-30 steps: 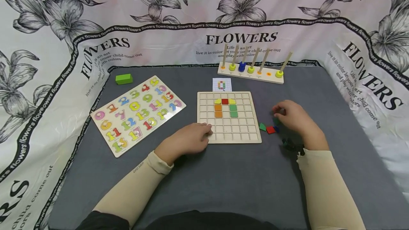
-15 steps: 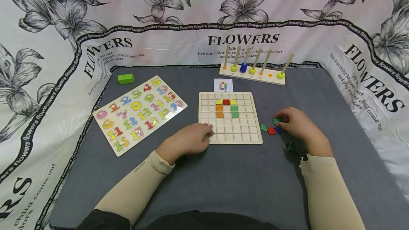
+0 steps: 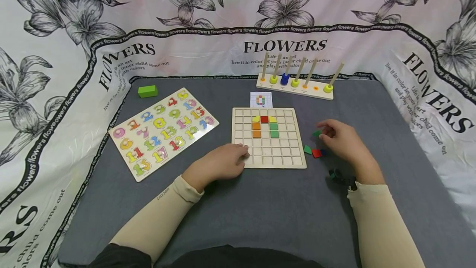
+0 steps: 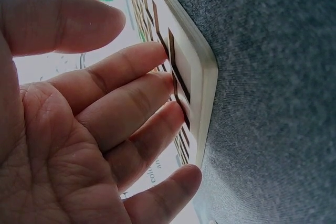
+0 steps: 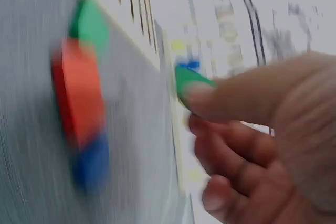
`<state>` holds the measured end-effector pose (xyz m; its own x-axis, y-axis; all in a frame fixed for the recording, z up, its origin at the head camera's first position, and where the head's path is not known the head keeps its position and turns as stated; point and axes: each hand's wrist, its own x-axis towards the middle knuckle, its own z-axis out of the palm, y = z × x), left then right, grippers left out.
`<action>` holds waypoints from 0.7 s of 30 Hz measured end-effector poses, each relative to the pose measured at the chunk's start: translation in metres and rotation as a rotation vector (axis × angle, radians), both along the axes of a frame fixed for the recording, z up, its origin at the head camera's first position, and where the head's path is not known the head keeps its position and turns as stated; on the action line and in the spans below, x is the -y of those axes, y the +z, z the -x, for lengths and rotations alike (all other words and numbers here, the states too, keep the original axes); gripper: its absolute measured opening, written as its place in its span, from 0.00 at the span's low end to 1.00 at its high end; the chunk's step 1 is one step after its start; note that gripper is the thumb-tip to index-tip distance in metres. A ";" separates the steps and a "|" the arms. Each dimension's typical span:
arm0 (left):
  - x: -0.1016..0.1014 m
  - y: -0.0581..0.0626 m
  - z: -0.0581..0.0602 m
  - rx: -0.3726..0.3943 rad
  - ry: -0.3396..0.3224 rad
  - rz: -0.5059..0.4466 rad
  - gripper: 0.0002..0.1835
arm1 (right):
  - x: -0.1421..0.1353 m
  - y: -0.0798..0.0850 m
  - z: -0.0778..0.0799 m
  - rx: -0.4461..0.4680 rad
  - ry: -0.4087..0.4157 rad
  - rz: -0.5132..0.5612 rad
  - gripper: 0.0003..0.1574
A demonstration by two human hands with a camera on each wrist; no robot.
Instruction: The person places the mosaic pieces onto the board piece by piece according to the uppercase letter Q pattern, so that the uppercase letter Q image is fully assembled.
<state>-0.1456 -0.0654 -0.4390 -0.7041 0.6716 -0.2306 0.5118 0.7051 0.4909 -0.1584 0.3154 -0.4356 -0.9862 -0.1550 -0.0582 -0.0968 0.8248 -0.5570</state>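
Observation:
In the head view my right hand (image 3: pixel 342 139) pinches a small green piece (image 3: pixel 317 133) between thumb and fingers, right of the wooden grid board (image 3: pixel 275 152). The right wrist view shows that green piece (image 5: pixel 189 81) at the thumb tip. On the cloth below lie another green piece (image 3: pixel 307 149), a red square piece (image 3: pixel 316 153) and a blue piece (image 5: pixel 93 162), side by side. My left hand (image 3: pixel 217 161) rests its fingertips on the board's near left corner. Yellow, red, orange and green pieces form an arch in the board's upper cells.
A small pattern card (image 3: pixel 261 99) lies against the board's far edge. Behind stands a peg rack (image 3: pixel 295 87) with coloured rings. To the left are a number puzzle board (image 3: pixel 151 153) and a green block (image 3: pixel 147 91). A flowered cloth surrounds the grey tabletop.
My right hand has come down to the loose pieces, taken hold of a green one, and moved it a little away and leftward. The left hand stays on the board.

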 end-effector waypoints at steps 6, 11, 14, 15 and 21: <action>0.001 -0.001 0.000 0.005 0.008 0.006 0.21 | 0.069 0.008 0.007 -0.079 0.042 0.108 0.17; 0.000 -0.002 0.001 -0.011 0.004 0.010 0.22 | 0.129 -0.006 0.016 -0.047 0.080 0.134 0.13; -0.002 -0.001 0.000 -0.022 -0.001 0.017 0.21 | 0.148 -0.016 0.018 -0.021 0.078 0.113 0.09; -0.002 -0.001 0.000 -0.020 0.001 0.019 0.21 | 0.152 -0.018 0.018 -0.019 0.075 0.108 0.08; -0.002 -0.001 0.000 -0.007 0.016 0.037 0.23 | 0.160 -0.027 0.015 -0.021 0.055 0.109 0.04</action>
